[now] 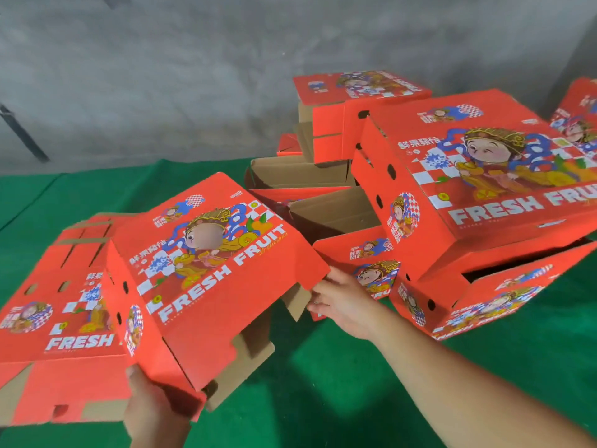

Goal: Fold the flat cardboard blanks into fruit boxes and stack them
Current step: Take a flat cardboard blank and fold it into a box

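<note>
- Green cloth [339, 383] covers the bench, with a grey wall [145, 76] behind it.
- Right of the half-folded box [206, 260], a crowded heap of folded boxes [468, 176] rises; the topmost big one lies tilted, printed lid up, over a lower one whose front gapes open.
- Behind the half-folded box and against the heap sit two open trays [300, 176], brown inside, and nothing shows in them.
- Left of the half-folded box, partly beneath it, lies a stack of flat blanks [58, 318], printed side up.
- The half-folded box is held off the cloth, tilted, its printed top facing up and its brown flaps hanging loose underneath.
- The left hand [151, 412] grasps the near lower corner of that box, thumb lying on the red side panel, the other fingers hidden under the cardboard.
- The right hand [342, 305] is at the box's right edge, its fingers [323, 282] reaching under the red corner and touching a brown flap; whether they clench it I cannot tell.
- A small folded box [361, 263] stands just beyond the right hand, between it and the heap.
</note>
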Tool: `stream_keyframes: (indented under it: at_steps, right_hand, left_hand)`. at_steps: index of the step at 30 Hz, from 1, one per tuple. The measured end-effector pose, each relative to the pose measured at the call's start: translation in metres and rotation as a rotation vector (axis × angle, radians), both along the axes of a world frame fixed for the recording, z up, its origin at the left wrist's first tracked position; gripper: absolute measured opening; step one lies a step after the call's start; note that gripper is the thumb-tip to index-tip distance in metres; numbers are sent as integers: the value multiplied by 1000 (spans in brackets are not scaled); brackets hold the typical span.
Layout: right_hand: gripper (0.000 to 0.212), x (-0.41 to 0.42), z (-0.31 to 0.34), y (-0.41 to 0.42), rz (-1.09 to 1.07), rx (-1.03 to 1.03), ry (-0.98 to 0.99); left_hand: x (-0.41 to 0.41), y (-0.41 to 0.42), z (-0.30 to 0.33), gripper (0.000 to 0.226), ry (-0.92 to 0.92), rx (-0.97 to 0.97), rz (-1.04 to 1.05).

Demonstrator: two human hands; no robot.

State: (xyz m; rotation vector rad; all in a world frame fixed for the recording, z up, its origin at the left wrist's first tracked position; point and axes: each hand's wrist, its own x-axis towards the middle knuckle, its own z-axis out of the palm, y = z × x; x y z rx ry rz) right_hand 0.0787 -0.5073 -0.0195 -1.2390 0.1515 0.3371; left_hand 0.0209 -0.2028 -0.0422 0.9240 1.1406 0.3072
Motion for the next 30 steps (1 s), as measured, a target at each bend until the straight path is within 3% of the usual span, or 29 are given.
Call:
stream_keyframes:
  at_steps: [1, 2, 5, 6, 8, 10, 12, 13, 16, 21, 24, 27, 30]
  right_hand:
    - [26, 1, 1, 4, 28, 29, -3]
    - [25, 2, 2, 9, 75, -66, -52]
    - [20, 10, 1, 27, 221, -827, -414]
    - [23, 13, -1, 31, 304, -1139, -570]
    - [32, 21, -7, 36, 428, -1659, -761]
    - [38, 29, -13, 38, 436, -1913, -651]
    - [44, 34, -21, 40, 462, -1999, -450]
    - [49, 35, -27, 40, 473, -2067, -460]
    - [59, 29, -31, 18, 534, -2258, -304]
    - [60, 2, -43, -31, 767, -2438, -290]
    - [66, -15, -51, -53, 651, -2402, -204]
    - [76, -33, -60, -86, 488, -2255, -71]
    - [90, -47, -63, -117, 450, -2154, -82]
  left_hand:
    - [1, -1, 1, 76, -118, -31, -68]
    - [1, -4, 2, 75, -225, -62, -149]
    - [-4, -8, 1, 78, -342, 42, -354]
    - [-7, -8, -2, 77, -305, 165, -377]
    - [-3, -18, -5, 87, 26, 535, -282]
    - [-7, -37, 2, 90, 250, 1036, -190]
    - [-17, -56, 10, 85, 103, 1417, -427]
    - [-22, -64, 8, 88, -47, 1494, -572]
    - [-35, -86, 9, 77, -305, 1526, -748]
    - [-32, -109, 17, 62, -462, 1633, -899]
    - [-25, -110, 2, 65, -473, 1637, -1030]
    - [-20, -117, -17, 64, -283, 1674, -1150]
    - [-16, -125, -34, 58, -146, 1650, -1191]
